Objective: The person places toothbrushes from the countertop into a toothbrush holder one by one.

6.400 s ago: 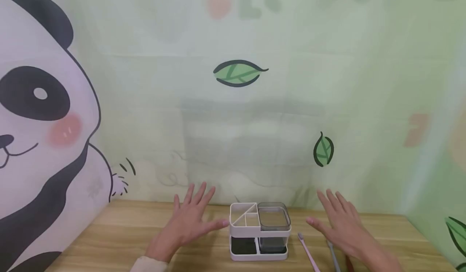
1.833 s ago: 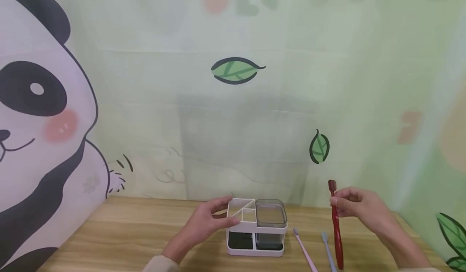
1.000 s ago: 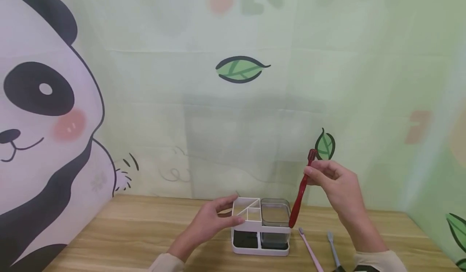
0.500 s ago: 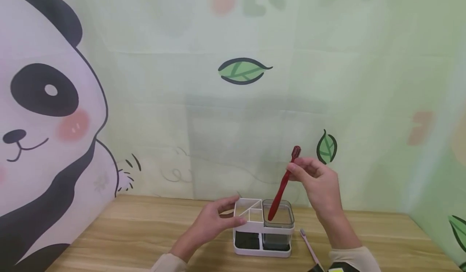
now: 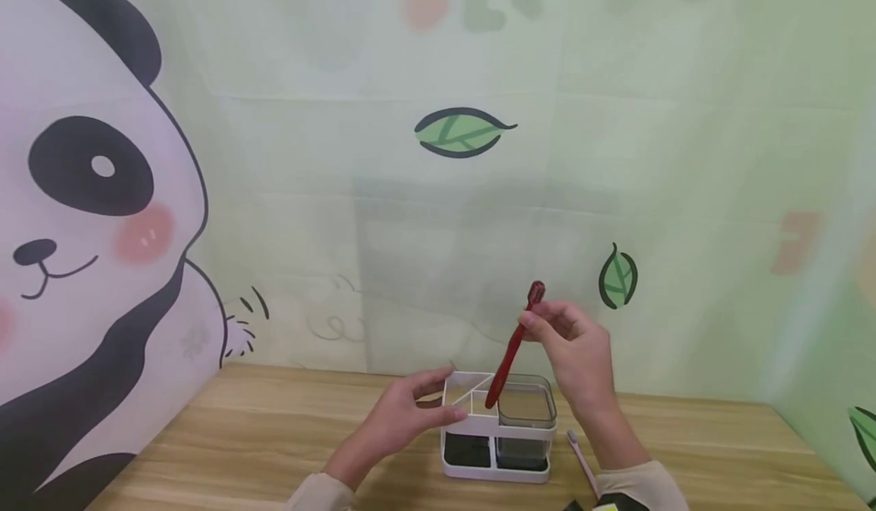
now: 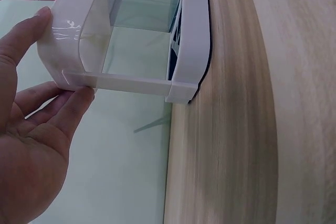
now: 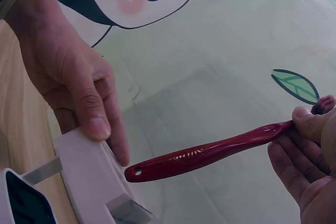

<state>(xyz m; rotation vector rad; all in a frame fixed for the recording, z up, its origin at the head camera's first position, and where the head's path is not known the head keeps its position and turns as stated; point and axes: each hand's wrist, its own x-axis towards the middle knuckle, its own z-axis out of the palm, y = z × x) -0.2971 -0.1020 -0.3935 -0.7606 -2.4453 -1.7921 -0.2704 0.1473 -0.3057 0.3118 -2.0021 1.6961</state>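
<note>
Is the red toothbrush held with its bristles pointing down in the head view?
No, the right hand pinches the red toothbrush just below its bristled head, which points up while the handle slants down.

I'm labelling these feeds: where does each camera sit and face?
Head: on head, facing forward, down at organizer; left hand, right hand, sleeves show.
Left wrist: on that wrist, facing the organizer's side; mostly left hand shows.
Right wrist: on that wrist, facing the red toothbrush; both hands show.
Shared by head and right wrist: toothbrush, organizer, printed panda.
</note>
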